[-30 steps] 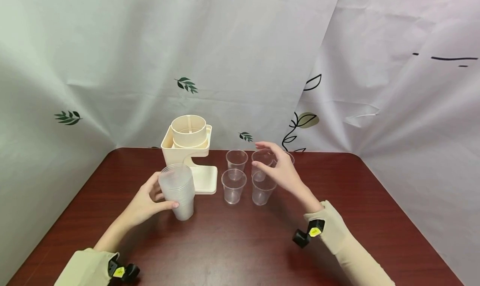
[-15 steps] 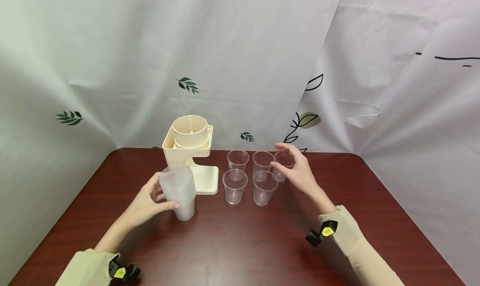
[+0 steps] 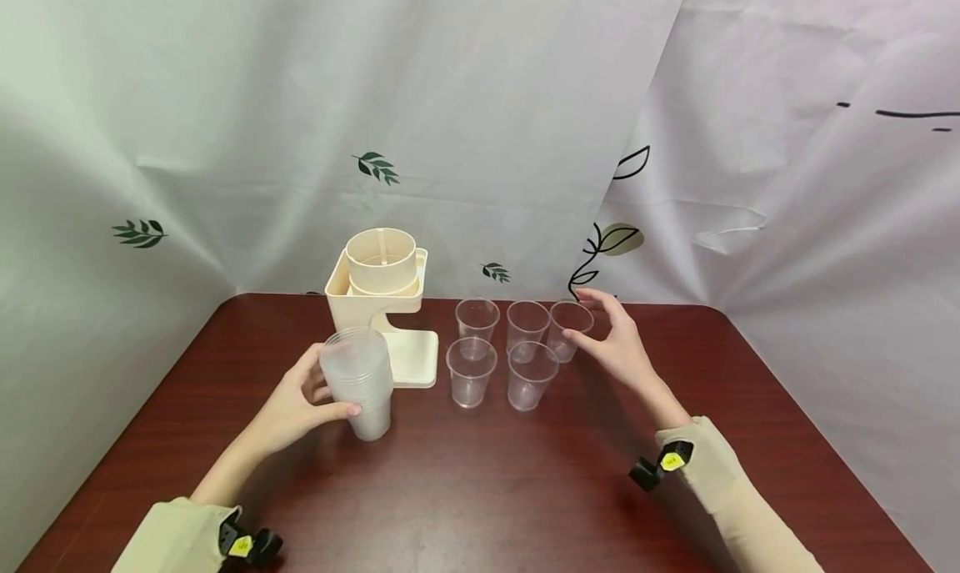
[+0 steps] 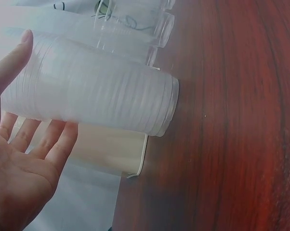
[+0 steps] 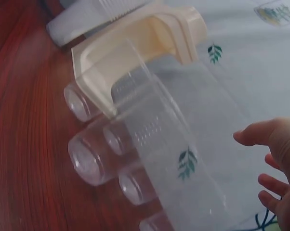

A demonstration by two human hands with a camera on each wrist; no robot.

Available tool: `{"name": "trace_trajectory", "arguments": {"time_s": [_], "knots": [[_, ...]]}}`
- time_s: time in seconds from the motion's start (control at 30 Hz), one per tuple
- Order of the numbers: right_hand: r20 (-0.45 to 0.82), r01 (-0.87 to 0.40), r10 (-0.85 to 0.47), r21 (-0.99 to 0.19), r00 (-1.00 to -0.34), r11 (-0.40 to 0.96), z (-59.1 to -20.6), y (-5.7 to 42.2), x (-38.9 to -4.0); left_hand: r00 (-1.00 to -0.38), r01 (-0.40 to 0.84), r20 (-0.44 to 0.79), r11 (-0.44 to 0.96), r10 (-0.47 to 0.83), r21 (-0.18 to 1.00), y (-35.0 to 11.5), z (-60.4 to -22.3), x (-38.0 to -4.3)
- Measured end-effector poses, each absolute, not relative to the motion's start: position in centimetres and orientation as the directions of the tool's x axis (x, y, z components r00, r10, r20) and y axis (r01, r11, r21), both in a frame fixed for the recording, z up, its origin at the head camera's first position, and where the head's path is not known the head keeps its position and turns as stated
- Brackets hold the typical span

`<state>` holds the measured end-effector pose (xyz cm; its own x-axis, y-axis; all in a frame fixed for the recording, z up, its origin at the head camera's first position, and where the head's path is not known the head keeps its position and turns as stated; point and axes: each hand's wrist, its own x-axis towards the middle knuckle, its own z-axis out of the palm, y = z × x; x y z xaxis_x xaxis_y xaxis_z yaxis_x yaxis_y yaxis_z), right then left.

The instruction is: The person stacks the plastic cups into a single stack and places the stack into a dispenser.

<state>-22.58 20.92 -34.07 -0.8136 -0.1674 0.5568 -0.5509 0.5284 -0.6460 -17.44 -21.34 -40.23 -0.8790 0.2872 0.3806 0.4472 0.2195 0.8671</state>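
My left hand (image 3: 288, 406) grips a tall stack of clear plastic cups (image 3: 363, 394) from its left side, thumb in front and fingers behind. The left wrist view shows the stack (image 4: 97, 82) between thumb and curled fingers, its base end close to the tabletop. My right hand (image 3: 621, 345) is at the right side of the back-right single cup (image 3: 562, 344), thumb and fingers spread near its rim. In the right wrist view the hand (image 5: 282, 159) holds nothing. Several single clear cups stand upright in two rows, including the front-left cup (image 3: 468, 385) and front-right cup (image 3: 525, 389).
A cream cup dispenser (image 3: 352, 310) with a round holder on top and a flat base (image 3: 412, 360) stands behind the stack. The dark red wooden table (image 3: 480, 490) runs back to a white printed curtain (image 3: 465, 123).
My right hand has moved right, away from the back-middle cup to the back-right cup, uncovering the cups it overlapped. The left hand stays on the stack.
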Motion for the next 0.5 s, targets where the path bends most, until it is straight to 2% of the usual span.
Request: {"name": "trace_trajectory", "arguments": {"time_s": [0.27,0.5], "knots": [[0.472,-0.465,-0.115,-0.748,-0.874,0.473,-35.5,22.6,-24.0,-0.883,0.441,0.375,0.227,0.282,0.868,-21.4,-40.2,-17.4],[0.415,-0.410,-0.100,-0.777,-0.904,0.478,-38.9,25.1,-26.7,-0.886,0.435,0.368,0.231,0.282,0.870,-21.4,-40.3,-17.5]]}}
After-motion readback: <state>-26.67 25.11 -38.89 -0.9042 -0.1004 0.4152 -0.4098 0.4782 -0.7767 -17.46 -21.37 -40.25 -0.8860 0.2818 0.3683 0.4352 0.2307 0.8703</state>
